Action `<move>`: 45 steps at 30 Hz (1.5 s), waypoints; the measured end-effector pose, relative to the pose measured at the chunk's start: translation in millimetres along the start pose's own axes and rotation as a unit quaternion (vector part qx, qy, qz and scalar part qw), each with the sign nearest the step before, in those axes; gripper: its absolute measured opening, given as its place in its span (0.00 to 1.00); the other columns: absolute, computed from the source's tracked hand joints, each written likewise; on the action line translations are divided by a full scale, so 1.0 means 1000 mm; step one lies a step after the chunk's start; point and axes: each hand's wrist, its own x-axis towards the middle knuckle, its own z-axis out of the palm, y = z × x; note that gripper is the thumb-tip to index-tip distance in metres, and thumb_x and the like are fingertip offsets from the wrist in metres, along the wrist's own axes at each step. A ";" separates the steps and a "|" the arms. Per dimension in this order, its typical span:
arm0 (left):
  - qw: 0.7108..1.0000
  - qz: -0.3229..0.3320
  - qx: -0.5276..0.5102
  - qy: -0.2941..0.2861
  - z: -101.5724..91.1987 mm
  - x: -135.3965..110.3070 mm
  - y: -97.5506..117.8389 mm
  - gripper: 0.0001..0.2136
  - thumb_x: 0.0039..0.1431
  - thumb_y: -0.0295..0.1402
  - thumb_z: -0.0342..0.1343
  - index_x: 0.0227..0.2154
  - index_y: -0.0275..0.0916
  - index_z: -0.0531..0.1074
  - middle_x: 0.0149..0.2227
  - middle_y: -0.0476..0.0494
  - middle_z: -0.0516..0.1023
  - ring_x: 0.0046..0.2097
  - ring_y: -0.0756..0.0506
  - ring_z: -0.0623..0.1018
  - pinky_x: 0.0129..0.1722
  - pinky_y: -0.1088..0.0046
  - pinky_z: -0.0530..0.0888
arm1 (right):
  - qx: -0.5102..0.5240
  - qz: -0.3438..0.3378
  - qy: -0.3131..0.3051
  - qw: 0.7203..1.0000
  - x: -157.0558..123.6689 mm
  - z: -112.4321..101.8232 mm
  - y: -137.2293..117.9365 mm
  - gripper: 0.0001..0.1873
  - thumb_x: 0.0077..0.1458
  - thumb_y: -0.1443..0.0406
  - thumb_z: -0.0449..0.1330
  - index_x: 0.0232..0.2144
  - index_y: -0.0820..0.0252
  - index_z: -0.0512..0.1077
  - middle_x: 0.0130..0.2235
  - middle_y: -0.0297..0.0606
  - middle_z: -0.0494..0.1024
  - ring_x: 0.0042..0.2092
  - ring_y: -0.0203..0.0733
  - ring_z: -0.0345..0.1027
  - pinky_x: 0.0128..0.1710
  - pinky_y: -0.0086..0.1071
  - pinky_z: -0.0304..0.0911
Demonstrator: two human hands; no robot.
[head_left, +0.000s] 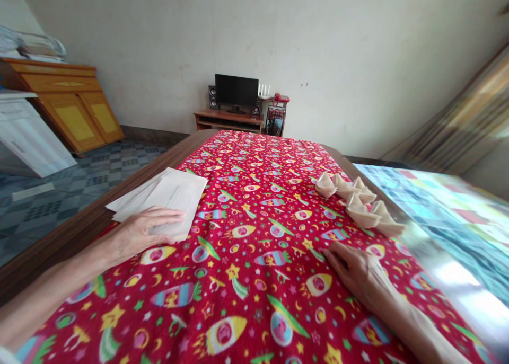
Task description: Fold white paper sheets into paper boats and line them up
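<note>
My left hand (145,227) lies flat on the near edge of a stack of white paper sheets (167,194), fingers stretched out over the top sheet. My right hand (358,271) rests palm down on the red patterned cloth (254,237), fingers flat and apart, holding nothing. Just beyond the right hand sits a row of several folded cream paper shapes (360,205), apart from the fingers.
The cloth covers a long wooden table (59,242) whose bare edge shows at the left. A glossy reflective surface (445,237) runs along the right. Far back stand a desk with a monitor (236,91), a yellow cabinet (71,107) and a white cabinet (27,133).
</note>
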 end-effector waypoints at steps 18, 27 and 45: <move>0.991 -0.068 0.024 0.115 -0.002 -0.009 0.020 0.13 0.58 0.41 0.51 0.24 0.42 0.74 0.39 0.52 0.80 0.38 0.50 0.78 0.43 0.76 0.71 | 0.007 0.010 -0.014 1.000 0.000 -0.001 -0.001 0.19 0.62 0.56 0.46 0.25 0.58 0.66 0.21 0.34 0.71 0.23 0.35 0.65 0.24 0.26 0.54; 0.985 0.106 0.030 0.132 0.006 0.009 0.084 0.08 0.60 0.31 0.52 0.25 0.41 0.70 0.37 0.50 0.78 0.42 0.49 0.75 0.45 0.72 0.70 | 0.009 0.016 -0.014 1.000 0.000 -0.001 -0.001 0.20 0.63 0.55 0.45 0.23 0.58 0.64 0.21 0.34 0.71 0.22 0.34 0.63 0.23 0.26 0.53; 0.952 0.301 0.057 -0.009 0.073 0.057 0.191 0.07 0.59 0.33 0.56 0.27 0.37 0.69 0.31 0.48 0.75 0.37 0.47 0.73 0.37 0.70 0.67 | 0.003 -0.045 0.028 0.999 -0.004 0.001 -0.005 0.14 0.63 0.61 0.49 0.32 0.59 0.72 0.30 0.38 0.75 0.30 0.37 0.69 0.30 0.28 0.63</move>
